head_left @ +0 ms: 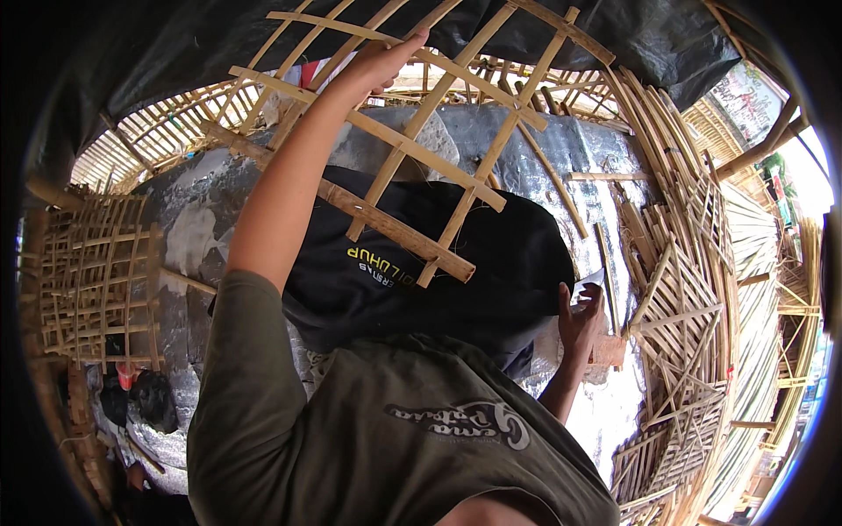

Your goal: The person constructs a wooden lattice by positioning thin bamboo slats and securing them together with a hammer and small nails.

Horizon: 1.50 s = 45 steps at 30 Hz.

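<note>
A bamboo lattice (430,158) of crossed split slats is raised in front of me, over my lap. My left hand (381,66) is closed round one of its upper slats, the arm stretched up across the lattice. The lattice's thick lower bar (399,230) hangs over a black cloth (491,307) with yellow and white lettering, spread on my lap. To the right of the cloth, my right hand (581,323) has its thumb and fingers apart. A pale, pointed piece (591,280) shows just beyond its fingertips; whether they touch it I cannot tell.
Bundled and stacked bamboo lattices (671,333) line the right side. More finished lattice (101,280) stands at the left. A worn, silvery sheet (544,162) lies under and around me, with loose sticks on it. Black plastic sheeting (649,48) hangs overhead at the far side.
</note>
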Each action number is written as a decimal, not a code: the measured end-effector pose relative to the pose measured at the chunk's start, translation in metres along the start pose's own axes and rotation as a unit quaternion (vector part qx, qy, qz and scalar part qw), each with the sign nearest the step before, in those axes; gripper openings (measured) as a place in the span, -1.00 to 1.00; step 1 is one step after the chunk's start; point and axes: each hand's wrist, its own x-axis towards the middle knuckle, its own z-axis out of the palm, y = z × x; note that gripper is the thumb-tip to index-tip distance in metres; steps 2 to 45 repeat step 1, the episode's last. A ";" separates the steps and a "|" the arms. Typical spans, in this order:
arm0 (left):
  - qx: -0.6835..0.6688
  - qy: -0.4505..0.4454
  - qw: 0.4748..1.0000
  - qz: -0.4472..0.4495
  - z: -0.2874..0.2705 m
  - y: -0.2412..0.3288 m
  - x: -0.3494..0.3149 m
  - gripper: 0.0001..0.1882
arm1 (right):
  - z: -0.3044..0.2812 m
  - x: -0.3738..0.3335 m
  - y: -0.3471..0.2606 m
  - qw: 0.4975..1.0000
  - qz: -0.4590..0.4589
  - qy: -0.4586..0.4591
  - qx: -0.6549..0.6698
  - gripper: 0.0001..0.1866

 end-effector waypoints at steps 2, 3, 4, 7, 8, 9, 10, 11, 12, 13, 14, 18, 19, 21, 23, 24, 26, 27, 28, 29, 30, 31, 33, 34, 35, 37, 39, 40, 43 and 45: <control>0.000 -0.003 1.000 -0.002 0.002 -0.002 0.001 -0.33 | -0.015 0.005 -0.016 0.999 -0.037 0.023 0.004 -0.46; 0.000 -0.003 1.000 -0.002 0.002 -0.002 0.001 -0.33 | -0.015 0.005 -0.016 0.999 -0.037 0.023 0.004 -0.46; 0.000 -0.003 1.000 -0.002 0.002 -0.002 0.001 -0.33 | -0.015 0.005 -0.016 0.999 -0.037 0.023 0.004 -0.46; 0.000 -0.003 1.000 -0.002 0.002 -0.002 0.001 -0.33 | -0.015 0.005 -0.016 0.999 -0.037 0.023 0.004 -0.46; 0.000 -0.003 1.000 -0.002 0.002 -0.002 0.001 -0.33 | -0.015 0.005 -0.016 0.999 -0.037 0.023 0.004 -0.46; 0.000 -0.003 1.000 -0.002 0.002 -0.002 0.001 -0.33 | -0.015 0.005 -0.016 0.999 -0.037 0.023 0.004 -0.46; 0.000 -0.003 1.000 -0.002 0.002 -0.002 0.001 -0.33 | -0.015 0.005 -0.016 0.999 -0.037 0.023 0.004 -0.46; 0.000 -0.003 1.000 -0.002 0.002 -0.002 0.001 -0.33 | -0.015 0.005 -0.016 0.999 -0.037 0.023 0.004 -0.46; 0.000 -0.003 1.000 -0.002 0.002 -0.002 0.001 -0.33 | -0.015 0.005 -0.016 0.999 -0.037 0.023 0.004 -0.46; 0.000 -0.003 1.000 -0.002 0.002 -0.002 0.001 -0.33 | -0.015 0.005 -0.016 0.999 -0.037 0.023 0.004 -0.46; 0.000 -0.003 1.000 -0.002 0.002 -0.002 0.001 -0.33 | -0.015 0.005 -0.016 0.999 -0.037 0.023 0.004 -0.46; 0.000 -0.003 1.000 -0.002 0.002 -0.002 0.001 -0.33 | -0.015 0.005 -0.016 0.999 -0.037 0.023 0.004 -0.46; 0.000 -0.003 1.000 -0.002 0.002 -0.002 0.001 -0.33 | -0.015 0.005 -0.016 0.999 -0.037 0.023 0.004 -0.46; 0.000 -0.003 1.000 -0.002 0.002 -0.002 0.001 -0.33 | -0.015 0.005 -0.016 0.999 -0.037 0.023 0.004 -0.46; 0.000 -0.003 1.000 -0.002 0.002 -0.002 0.001 -0.33 | -0.015 0.005 -0.016 0.999 -0.037 0.023 0.004 -0.46; 0.000 -0.003 1.000 -0.002 0.002 -0.002 0.001 -0.33 | -0.015 0.005 -0.016 0.999 -0.037 0.023 0.004 -0.46; 0.000 -0.003 1.000 -0.002 0.002 -0.002 0.001 -0.33 | -0.015 0.005 -0.016 0.999 -0.037 0.023 0.004 -0.46; 0.000 -0.003 1.000 -0.002 0.002 -0.002 0.001 -0.33 | -0.015 0.005 -0.016 0.999 -0.037 0.023 0.004 -0.46; 0.000 -0.003 1.000 -0.002 0.002 -0.002 0.001 -0.33 | -0.015 0.005 -0.016 0.999 -0.037 0.023 0.004 -0.46; 0.000 -0.003 1.000 -0.002 0.002 -0.002 0.001 -0.33 | -0.015 0.005 -0.016 0.999 -0.037 0.023 0.004 -0.46; 0.000 -0.003 1.000 -0.002 0.002 -0.002 0.001 -0.33 | -0.015 0.005 -0.016 0.999 -0.037 0.023 0.004 -0.46; 0.000 -0.003 1.000 -0.002 0.002 -0.002 0.001 -0.33 | -0.015 0.005 -0.016 0.999 -0.037 0.023 0.004 -0.46; 0.000 -0.003 1.000 -0.002 0.002 -0.002 0.001 -0.33 | -0.015 0.005 -0.016 0.999 -0.037 0.023 0.004 -0.46; 0.000 -0.003 1.000 -0.002 0.002 -0.002 0.001 -0.33 | -0.015 0.005 -0.016 0.999 -0.037 0.023 0.004 -0.46; 0.000 -0.003 1.000 -0.002 0.002 -0.002 0.001 -0.33 | -0.015 0.005 -0.016 0.999 -0.037 0.023 0.004 -0.46; 0.000 -0.003 1.000 -0.002 0.002 -0.002 0.001 -0.33 | -0.015 0.005 -0.016 0.999 -0.037 0.023 0.004 -0.46; 0.000 -0.003 1.000 -0.002 0.002 -0.002 0.001 -0.33 | -0.015 0.005 -0.016 0.999 -0.037 0.023 0.004 -0.46; 0.000 -0.003 1.000 -0.002 0.002 -0.002 0.001 -0.33 | -0.015 0.005 -0.016 0.999 -0.037 0.023 0.004 -0.46; 0.000 -0.003 1.000 -0.002 0.002 -0.002 0.001 -0.33 | -0.015 0.005 -0.016 0.999 -0.037 0.023 0.004 -0.46; 0.000 -0.003 1.000 -0.002 0.002 -0.002 0.001 -0.33 | -0.015 0.005 -0.016 0.999 -0.037 0.023 0.004 -0.46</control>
